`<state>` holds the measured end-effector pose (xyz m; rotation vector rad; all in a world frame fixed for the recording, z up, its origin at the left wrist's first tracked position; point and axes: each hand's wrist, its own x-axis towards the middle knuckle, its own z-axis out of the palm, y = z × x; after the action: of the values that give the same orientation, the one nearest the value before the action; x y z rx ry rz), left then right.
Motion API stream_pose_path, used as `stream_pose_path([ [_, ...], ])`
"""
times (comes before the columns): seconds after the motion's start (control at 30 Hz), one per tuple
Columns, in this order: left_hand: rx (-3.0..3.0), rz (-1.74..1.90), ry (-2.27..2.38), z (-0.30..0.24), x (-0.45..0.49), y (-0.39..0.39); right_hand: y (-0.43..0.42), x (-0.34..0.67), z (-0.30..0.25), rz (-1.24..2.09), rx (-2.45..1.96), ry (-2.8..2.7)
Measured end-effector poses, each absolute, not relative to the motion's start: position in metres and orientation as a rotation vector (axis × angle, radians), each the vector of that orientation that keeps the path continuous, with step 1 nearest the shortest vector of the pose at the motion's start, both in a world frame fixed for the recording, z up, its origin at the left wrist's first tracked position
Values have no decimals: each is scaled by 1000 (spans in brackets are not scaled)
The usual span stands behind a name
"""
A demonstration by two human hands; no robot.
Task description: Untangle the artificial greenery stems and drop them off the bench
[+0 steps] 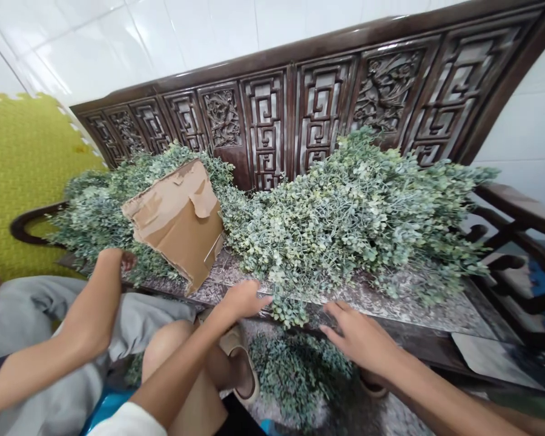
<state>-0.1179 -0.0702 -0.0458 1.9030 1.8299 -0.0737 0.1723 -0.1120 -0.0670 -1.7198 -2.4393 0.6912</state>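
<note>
My left hand (241, 299) hovers at the front edge of the wooden bench, its fingers partly curled and the thumb stretched out apart from them. Its thumb tip is beside a small artificial greenery sprig (289, 310) that hangs over the bench edge. To the right of that sprig, my right hand (361, 336) has its thumb and fingers apart, with nothing seen between them. A large heap of artificial greenery (327, 224), pale green with small leaves, lies behind both hands on the bench seat. Whether either hand touches a stem is unclear.
A torn cardboard piece (181, 224) leans on another greenery pile (95, 206) at left. A co-worker's arm (88, 312) reaches there, its hand partly hidden. More greenery (300, 375) lies on the floor below. A carved bench back (267, 127) stands behind.
</note>
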Motion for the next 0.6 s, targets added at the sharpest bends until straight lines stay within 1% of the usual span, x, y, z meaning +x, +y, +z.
stream_pose_path([
  [0.13,1833,-107,1830,-60,-82,-49,-79,150,-56,791,-1690,-2434],
  [0.27,1810,-64,1788,-75,-46,-52,-40,133,-69,952,-1753,-2421],
  [0.37,1837,11,1650,-78,-29,-66,-24,128,-80,1103,-1824,-2449],
  [0.5,1857,64,1410,-75,-27,-86,-21,145,-79,1213,-1845,-2531],
  [0.6,1838,82,1307,-72,-38,-93,-21,174,-64,1170,-1775,-2577],
])
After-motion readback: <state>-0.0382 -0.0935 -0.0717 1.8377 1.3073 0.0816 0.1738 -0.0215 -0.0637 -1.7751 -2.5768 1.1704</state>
